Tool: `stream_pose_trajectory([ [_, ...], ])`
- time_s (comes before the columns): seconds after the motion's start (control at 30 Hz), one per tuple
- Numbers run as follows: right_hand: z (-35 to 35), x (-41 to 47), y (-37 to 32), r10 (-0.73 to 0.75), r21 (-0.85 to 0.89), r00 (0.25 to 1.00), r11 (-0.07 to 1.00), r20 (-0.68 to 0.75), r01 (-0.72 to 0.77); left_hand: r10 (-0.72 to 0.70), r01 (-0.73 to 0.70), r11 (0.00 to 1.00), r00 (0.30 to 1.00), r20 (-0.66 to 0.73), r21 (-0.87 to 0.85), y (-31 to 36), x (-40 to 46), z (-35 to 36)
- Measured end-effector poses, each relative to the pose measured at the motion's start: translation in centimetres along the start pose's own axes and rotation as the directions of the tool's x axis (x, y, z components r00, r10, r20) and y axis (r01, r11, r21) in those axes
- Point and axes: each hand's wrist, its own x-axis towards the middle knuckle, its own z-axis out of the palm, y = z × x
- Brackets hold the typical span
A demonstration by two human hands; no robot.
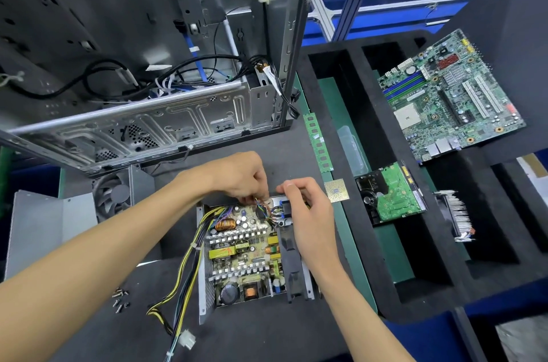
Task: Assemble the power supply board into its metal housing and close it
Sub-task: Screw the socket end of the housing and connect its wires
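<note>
There is just one camera, and it sits on the person's head. It looks forward and down at the dark grey table (261, 332). It is close: both bare arms reach in from the bottom edge, and the left hand (240, 174) and right hand (308, 207) meet near the middle. The wide lens bends straight edges near the sides.

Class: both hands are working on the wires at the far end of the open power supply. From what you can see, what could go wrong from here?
1. The thin wires under the left hand and right hand could get pinched between board and housing.
2. The loose screws near the left forearm could be swept away.
3. The cable bundle draped over the housing wall may block the cover.
</note>
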Motion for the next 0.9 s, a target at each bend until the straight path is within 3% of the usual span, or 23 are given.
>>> stream_pose_trajectory([
  [0.33,0.1,0.0,0.0,0.010,0.030,1.000,1.000,-0.013,-0.010,-0.083,0.095,0.992,0.987,-0.139,0.080,-0.9,-0.1,0.5],
  [0.53,0.1,0.0,0.0,0.018,0.043,1.000,0.999,-0.022,-0.017,-0.013,0.010,0.992,1.000,-0.026,-0.125,-1.9,-0.5,-0.2],
  [0.73,0.1,0.0,0.1,0.020,0.055,1.000,0.998,-0.022,-0.019,0.092,-0.096,0.933,0.995,-0.028,-0.346,-2.6,-0.7,-0.3],
  [0.9,0.1,0.0,0.0,0.019,0.051,1.000,0.999,-0.015,-0.018,0.171,-0.171,0.904,0.985,-0.035,-0.392,-3.0,-1.0,-0.7],
])
